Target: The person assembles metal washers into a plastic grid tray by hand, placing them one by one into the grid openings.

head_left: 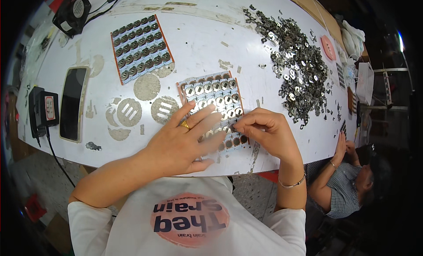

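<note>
A flat panel [239,92] with orange edges and rows of round seats lies before me; it seems to rest slightly askew on another one. Shiny small metal pieces [216,86] fill its upper rows, while round dark seats [236,141] show along the near row. My left hand [187,137], with a gold ring, is spread over the panel's left and middle, its fingertips blurred by motion. Thumb and forefinger of my right hand [264,128] pinch together at the panel's right edge; whatever they hold is too small to make out.
Loose metal pieces [299,71] form a large heap at right, beside a pink dish [328,47]. A filled panel [165,38] lies at far left. Along the left are a phone [72,104], a black adapter [45,108] and a fan [75,14]. A co-worker [348,185] sits at right.
</note>
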Motion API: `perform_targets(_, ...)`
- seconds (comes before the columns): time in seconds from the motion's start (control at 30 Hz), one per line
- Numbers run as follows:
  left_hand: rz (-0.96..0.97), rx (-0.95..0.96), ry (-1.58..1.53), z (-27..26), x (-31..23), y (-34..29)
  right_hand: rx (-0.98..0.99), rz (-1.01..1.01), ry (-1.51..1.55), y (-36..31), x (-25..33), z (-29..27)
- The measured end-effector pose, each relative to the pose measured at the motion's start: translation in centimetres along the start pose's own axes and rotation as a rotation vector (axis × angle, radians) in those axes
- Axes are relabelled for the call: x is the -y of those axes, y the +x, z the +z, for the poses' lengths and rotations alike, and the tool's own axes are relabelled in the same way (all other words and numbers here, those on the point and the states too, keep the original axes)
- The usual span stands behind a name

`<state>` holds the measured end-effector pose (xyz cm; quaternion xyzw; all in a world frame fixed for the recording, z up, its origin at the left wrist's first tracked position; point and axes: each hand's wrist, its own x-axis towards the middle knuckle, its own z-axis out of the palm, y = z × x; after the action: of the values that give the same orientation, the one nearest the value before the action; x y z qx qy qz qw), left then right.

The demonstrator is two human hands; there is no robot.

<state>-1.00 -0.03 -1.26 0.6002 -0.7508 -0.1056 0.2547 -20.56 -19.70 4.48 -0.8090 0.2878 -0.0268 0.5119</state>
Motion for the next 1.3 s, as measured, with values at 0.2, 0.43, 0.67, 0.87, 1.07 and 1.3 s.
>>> perform_targets(0.2, 0.005, -0.011, 0.012, -0.1, 0.0, 0.1, -0.008, 0.047, -0.073, -0.2, 0.0, 0.5)
perform_targets(0.43, 0.015, -0.018, 0.020, -0.1, 0.1, 0.2, -0.034, -0.011, -0.076, -0.8, -0.4, 1.8)
perform_targets(0.67, 0.021, -0.022, 0.038, -0.2, 0.1, 0.3, -0.082, -0.053, -0.097, -1.0, -0.6, 1.9)
perform_targets(0.87, 0.018, -0.002, 0.052, -0.4, 0.0, 0.3, -0.140, -0.001, -0.040, -1.1, -0.8, 2.3)
perform_targets(1.07, 0.026, -0.010, 0.050, -0.3, -0.1, 0.3, -0.105, -0.058, -0.072, -1.2, -0.8, 2.2)
perform_targets(1.3, 0.036, -0.028, 0.063, -0.2, 0.0, 0.3, -0.447, -0.350, -0.615, 4.8, -2.3, -2.9)
